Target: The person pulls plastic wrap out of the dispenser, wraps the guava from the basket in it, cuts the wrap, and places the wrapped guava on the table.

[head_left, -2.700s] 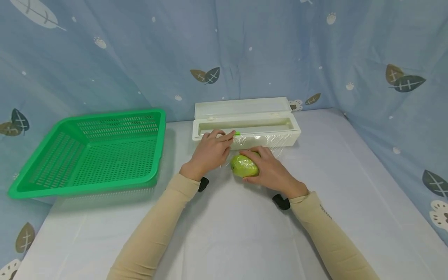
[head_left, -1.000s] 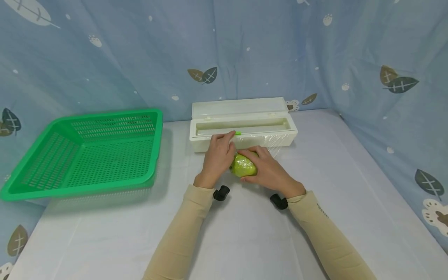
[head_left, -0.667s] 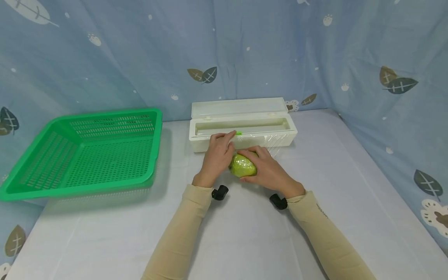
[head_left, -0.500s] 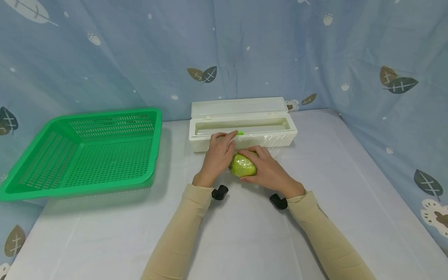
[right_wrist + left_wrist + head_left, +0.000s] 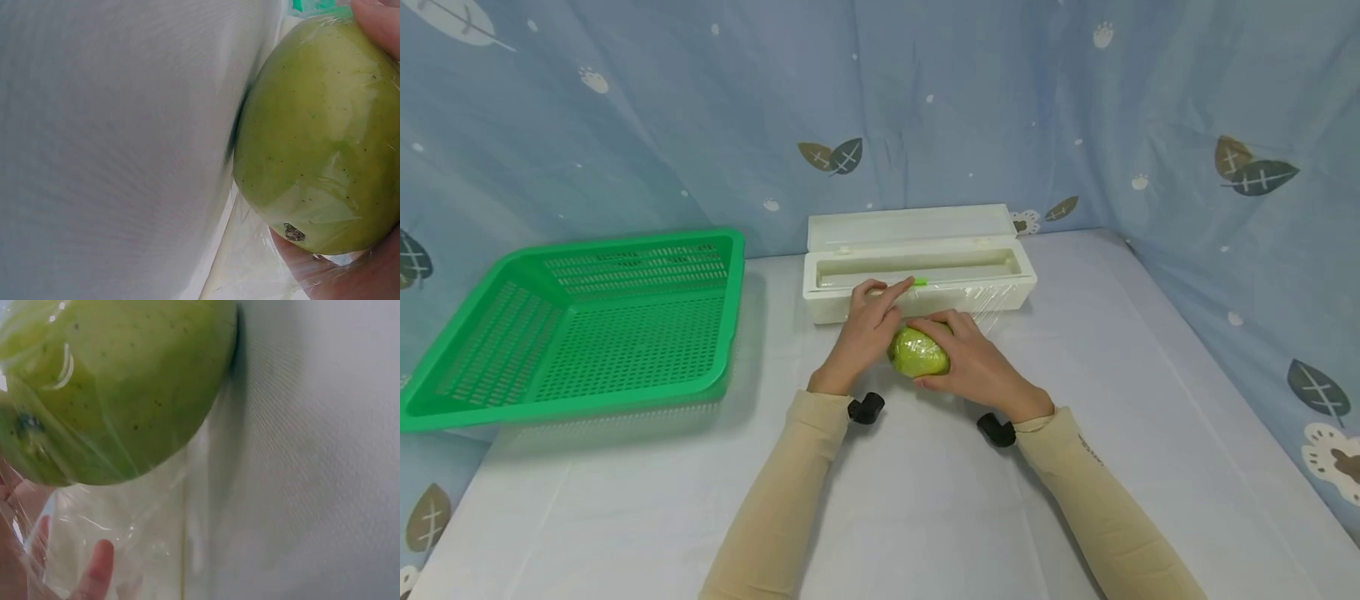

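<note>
A speckled green pear (image 5: 917, 353) lies on the white tablecloth, covered in clear cling film (image 5: 992, 302). My right hand (image 5: 973, 358) grips it from the right, thumb near me and fingers over the far side. Film stretches from the pear to the white cling film dispenser (image 5: 835, 308) behind, whose lid (image 5: 913, 227) stands raised. With its index finger extended, my left hand (image 5: 863, 333) touches the bright green slide cutter (image 5: 920, 282) on the dispenser's front edge. Close up, the left wrist view shows the wrapped pear (image 5: 125, 394), and the right wrist view shows the film over its skin.
A green plastic basket (image 5: 722, 387) with perforated sides stands to the left. Behind the table (image 5: 925, 517) hangs a blue curtain (image 5: 940, 108) with leaf prints. Black wrist cameras sit under both wrists.
Sliding right along the dispenser's edge, the green cutter has moved a little with my left index finger. The left hand earlier swung closer to the pear. My right hand keeps its grip.
</note>
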Demonstrator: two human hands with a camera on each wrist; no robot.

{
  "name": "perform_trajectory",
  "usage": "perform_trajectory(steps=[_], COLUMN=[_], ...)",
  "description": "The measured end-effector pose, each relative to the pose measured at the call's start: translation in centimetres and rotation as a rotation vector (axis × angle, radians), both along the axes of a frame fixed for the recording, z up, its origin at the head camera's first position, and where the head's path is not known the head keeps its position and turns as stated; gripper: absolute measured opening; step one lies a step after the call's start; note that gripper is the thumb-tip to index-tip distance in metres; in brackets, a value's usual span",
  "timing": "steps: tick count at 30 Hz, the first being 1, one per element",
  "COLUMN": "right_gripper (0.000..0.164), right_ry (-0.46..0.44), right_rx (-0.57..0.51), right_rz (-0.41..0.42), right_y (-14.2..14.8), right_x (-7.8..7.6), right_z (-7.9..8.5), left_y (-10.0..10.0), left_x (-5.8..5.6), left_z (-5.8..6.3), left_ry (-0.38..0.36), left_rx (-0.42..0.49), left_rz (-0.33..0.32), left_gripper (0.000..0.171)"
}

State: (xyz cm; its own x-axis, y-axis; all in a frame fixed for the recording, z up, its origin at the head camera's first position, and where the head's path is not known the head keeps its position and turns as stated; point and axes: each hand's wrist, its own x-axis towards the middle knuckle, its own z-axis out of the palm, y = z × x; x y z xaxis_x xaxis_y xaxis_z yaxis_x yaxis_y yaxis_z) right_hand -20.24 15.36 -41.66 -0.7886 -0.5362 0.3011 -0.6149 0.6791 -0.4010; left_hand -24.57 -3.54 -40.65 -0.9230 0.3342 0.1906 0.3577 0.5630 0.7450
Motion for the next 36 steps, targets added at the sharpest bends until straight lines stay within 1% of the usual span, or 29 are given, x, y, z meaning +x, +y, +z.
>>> perform_trajectory(steps=[2, 6, 9, 12, 14, 15, 17, 18, 20, 22, 24, 26, 28, 31, 34, 36], right_gripper=[0.08, 0.08, 0.08, 0.083, 0.085, 0.087, 0.09, 0.091, 0.093, 0.097, 0.102, 0.106, 0.109, 0.108, 0.106, 0.104], right_ry=[0.001, -0.005, -0.005, -0.013, -0.023, -0.027, -0.039, -0.045, -0.065, -0.093, -0.129, -0.168, -0.203, -0.236, -0.228, -0.209], right_rx=[0.003, 0.006, 0.004, 0.007, 0.015, 0.018, 0.026, 0.03, 0.035, 0.039, 0.035, 0.029, 0.01, -0.015, -0.018, -0.018], right_rz=[-0.002, -0.007, -0.011, -0.015, -0.023, -0.025, -0.038, -0.042, -0.045, -0.046, -0.047, -0.057, -0.069, -0.071, -0.063, -0.056], right_y=[0.0, -0.1, 0.0, -0.1, 0.0, 0.0, 0.0, 0.0, 0.0, 0.0, 0.0, 0.1, 0.3, 0.4, 0.5, 0.6], right_x=[0.0, -0.1, 0.0, 0.1, 0.1, 0.1, 0.2, 0.2, 0.2, 0.2, 0.2, 0.3, 0.3, 0.3, 0.2, 0.2], right_z=[0.0, 0.0, 0.2, 0.4, 0.5, 0.6, 0.5, 0.5, 0.3, 0.3, 0.4, 0.6, 0.7, 0.9, 0.9, 0.9], left_y=[0.0, -0.2, -0.3, -0.6, -0.7, -0.8, -0.9, -0.9, -1.1, -1.4, -1.6, -1.7, -1.6, -1.4, -1.3, -1.1], left_x=[0.0, 0.0, 0.0, 0.2, 0.4, 0.5, 1.2, 1.6, 2.3, 2.9, 2.8, 2.7, 2.5, 2.0, 1.5, 1.3], left_z=[-0.1, -0.5, -0.6, -0.6, -0.5, -0.4, 0.5, 0.9, 1.8, 2.6, 2.4, 2.1, 1.5, 0.3, -0.7, -0.9], left_ry=[0.008, 0.022, 0.039, 0.068, 0.077, 0.072, 0.03, -0.004, -0.09, -0.168, -0.223, -0.264, -0.287, -0.282, -0.218, -0.172], left_rx=[0.035, 0.154, 0.239, 0.299, 0.321, 0.326, 0.32, 0.312, 0.294, 0.245, 0.199, 0.168, 0.138, 0.109, 0.04, 0.011], left_rz=[-0.007, -0.014, 0.017, 0.057, 0.049, 0.026, -0.048, -0.092, -0.181, -0.251, -0.304, -0.352, -0.38, -0.393, -0.391, -0.403], left_gripper=[0.041, 0.035, 0.03, 0.026, 0.025, 0.026, 0.027, 0.027, 0.027, 0.026, 0.029, 0.037, 0.048, 0.063, 0.075, 0.081])
